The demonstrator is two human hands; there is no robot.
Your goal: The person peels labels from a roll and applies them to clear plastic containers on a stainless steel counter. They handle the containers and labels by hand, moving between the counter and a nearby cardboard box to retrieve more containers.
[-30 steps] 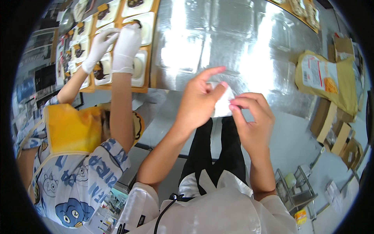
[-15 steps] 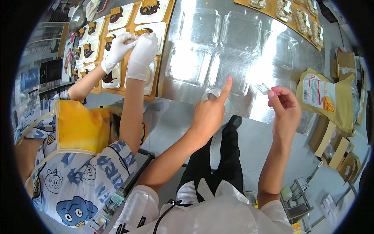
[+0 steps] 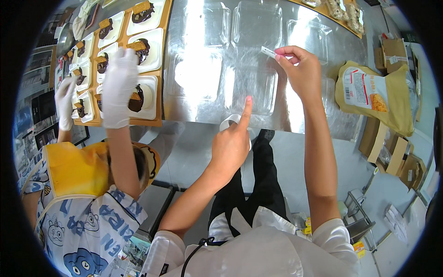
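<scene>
My right hand (image 3: 301,67) pinches a small white printed label (image 3: 268,52) between thumb and fingertips, above the gap between clear plastic containers. My left hand (image 3: 230,145) is at the near table edge, its index finger stretched out. The other fingers curl around a white roll (image 3: 229,121), apparently a label roll, partly hidden by the hand. Clear, shallow containers or lids lie in rows on the steel table, among them a near middle one (image 3: 228,94), a far middle one (image 3: 256,23) and a far right one (image 3: 310,37).
At left, a co-worker's gloved hands (image 3: 119,87) hover by a wooden board (image 3: 159,104) of white trays with chocolate-topped biscuits. A gold pouch (image 3: 364,92) lies at the table's right edge. Another board (image 3: 348,28) with packed food is far right. Cardboard boxes (image 3: 385,147) stand below.
My right hand has carried the label farther out and to the left, over the containers. My left hand keeps its pointing shape. The co-worker's gloved hands have moved apart. The whole view has shifted.
</scene>
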